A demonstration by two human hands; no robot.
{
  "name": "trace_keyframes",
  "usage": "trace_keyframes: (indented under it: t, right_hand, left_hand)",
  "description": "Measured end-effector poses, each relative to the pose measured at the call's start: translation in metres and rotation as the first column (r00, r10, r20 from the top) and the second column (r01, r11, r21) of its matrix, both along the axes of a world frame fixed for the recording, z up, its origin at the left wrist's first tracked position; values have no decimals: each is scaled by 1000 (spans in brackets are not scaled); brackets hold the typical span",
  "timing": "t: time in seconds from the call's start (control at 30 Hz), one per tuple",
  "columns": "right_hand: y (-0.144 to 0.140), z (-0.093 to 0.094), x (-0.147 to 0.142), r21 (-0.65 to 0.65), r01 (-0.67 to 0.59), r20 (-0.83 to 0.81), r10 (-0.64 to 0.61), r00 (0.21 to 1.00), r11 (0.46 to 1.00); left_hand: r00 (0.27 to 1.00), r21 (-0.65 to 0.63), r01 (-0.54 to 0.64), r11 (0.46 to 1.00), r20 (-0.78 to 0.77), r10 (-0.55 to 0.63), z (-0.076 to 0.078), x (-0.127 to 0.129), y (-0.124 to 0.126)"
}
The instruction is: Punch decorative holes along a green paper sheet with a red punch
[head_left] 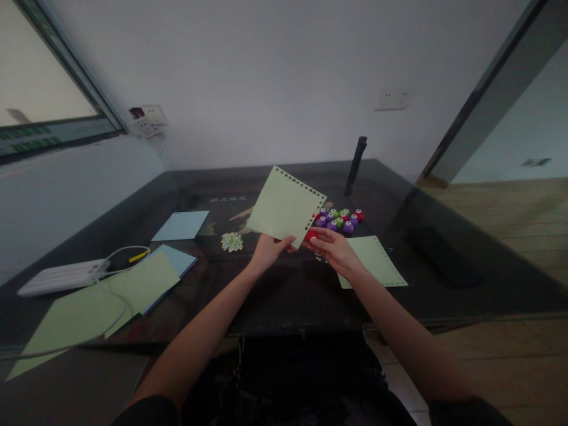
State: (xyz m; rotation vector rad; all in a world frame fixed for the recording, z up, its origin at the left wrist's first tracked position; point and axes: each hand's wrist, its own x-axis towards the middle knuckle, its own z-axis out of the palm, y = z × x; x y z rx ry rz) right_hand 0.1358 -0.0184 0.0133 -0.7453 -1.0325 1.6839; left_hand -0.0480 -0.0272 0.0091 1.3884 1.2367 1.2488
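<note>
My left hand (267, 251) grips the lower edge of a pale green paper sheet (284, 205) and holds it tilted above the dark table (284, 296). Small shapes are punched along the sheet's top and right edges. My right hand (333, 248) is closed on a small red punch (311, 235) at the sheet's lower right corner. Just behind the right hand lies a cluster of several purple, green and red punches (339, 219). A second green sheet with a punched edge (377, 260) lies flat under my right wrist.
A small heap of punched paper bits (231, 241) lies left of my hands. Blue sheets (181, 225) and green sheets (95, 307) lie at the left, with a white power strip (60, 276) and cable. A dark stick (355, 165) stands at the back. A dark flat object (444, 254) rests at the right.
</note>
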Motion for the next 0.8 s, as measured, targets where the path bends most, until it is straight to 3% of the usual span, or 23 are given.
trace_keyframes:
  t: [0.37, 0.8]
  right_hand:
    - [-1, -1, -1, -13, 63, 147, -60, 987, 998]
    - [-4, -5, -6, -3, 108, 161, -106, 981, 994]
  left_hand:
    - [999, 12, 16, 1000, -40, -16, 4, 6, -4]
    - [990, -57, 23, 998, -137, -31, -1, 12, -10]
